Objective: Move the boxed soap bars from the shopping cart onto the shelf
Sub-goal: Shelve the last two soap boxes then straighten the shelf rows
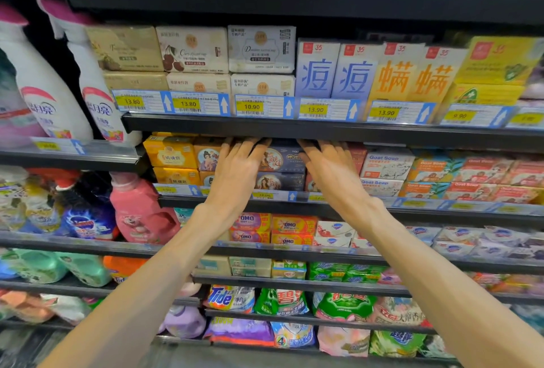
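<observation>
**A:** What does the head view give you?

**B:** I have both hands up at the shelf. My left hand and my right hand reach in with straight fingers on either side of the dark navy soap boxes, which sit two high on that level. Fingertips go into shadow under the shelf above. I'd call both hands released, flat against the boxes rather than wrapped round them.

**B:** So I judge these boxes already placed and being squared up.

**A:** And what's left?

**B:** I can't say. The shopping cart is out of view, so I don't know how many boxes remain.

**A:** What's around them?

**B:** Yellow soap boxes just left of the navy stack, Goat Soap boxes to the right. Blue price tags run along the edge above. Pink-capped white bottles stand far left, a pink detergent jug lower down.

**A:** Anything in the way?

**B:** The gap under the upper shelf looks tight, and neighbours press close on both sides, so pulling out may nudge them.
</observation>
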Demonstrator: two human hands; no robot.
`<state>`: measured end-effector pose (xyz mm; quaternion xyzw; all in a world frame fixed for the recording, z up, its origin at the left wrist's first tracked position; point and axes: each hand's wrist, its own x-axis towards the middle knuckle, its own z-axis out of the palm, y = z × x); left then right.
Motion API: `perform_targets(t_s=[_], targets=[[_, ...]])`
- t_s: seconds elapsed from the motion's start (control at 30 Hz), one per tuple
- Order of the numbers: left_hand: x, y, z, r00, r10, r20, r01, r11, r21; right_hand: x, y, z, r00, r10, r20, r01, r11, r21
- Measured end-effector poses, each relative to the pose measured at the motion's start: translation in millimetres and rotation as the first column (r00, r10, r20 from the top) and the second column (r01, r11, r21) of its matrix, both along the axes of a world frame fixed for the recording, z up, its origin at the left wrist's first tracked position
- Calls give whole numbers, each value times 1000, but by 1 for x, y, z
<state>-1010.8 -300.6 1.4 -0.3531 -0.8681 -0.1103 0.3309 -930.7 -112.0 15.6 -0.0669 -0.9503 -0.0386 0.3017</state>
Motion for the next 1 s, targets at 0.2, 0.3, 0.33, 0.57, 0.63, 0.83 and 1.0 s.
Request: perform_targets(t_s=[0.2, 0.3, 0.33, 0.57, 0.63, 0.83, 1.0], targets=[[-2, 0, 0, 1000, -12, -5, 12, 1000, 22, 3, -3, 6, 999, 10, 48, -7, 998, -61], [-1, 0, 1, 1000, -18, -15, 18, 999, 29, 3, -3, 5, 997, 6, 74, -1, 998, -65], [0, 0, 2, 1000, -19, -16, 19, 999, 30, 3, -3, 5, 997, 3, 77, 2, 998, -65], [3, 0, 3, 1000, -18, -4, 18, 999, 28, 4, -3, 4, 998, 4, 57, -1, 998, -55], [3, 0, 3, 1000, -19, 0, 19, 999, 36, 5, -3, 5, 998, 7, 64, -2, 998, -68], [3, 0, 3, 999, -33, 11, 33, 998, 51, 8, -4, 5, 999, 18, 47, -14, 997, -79], [8, 1, 4, 999, -32, -16, 33, 997, 70, 12, 2, 2, 1000, 7, -2, -7, 998, -70]])
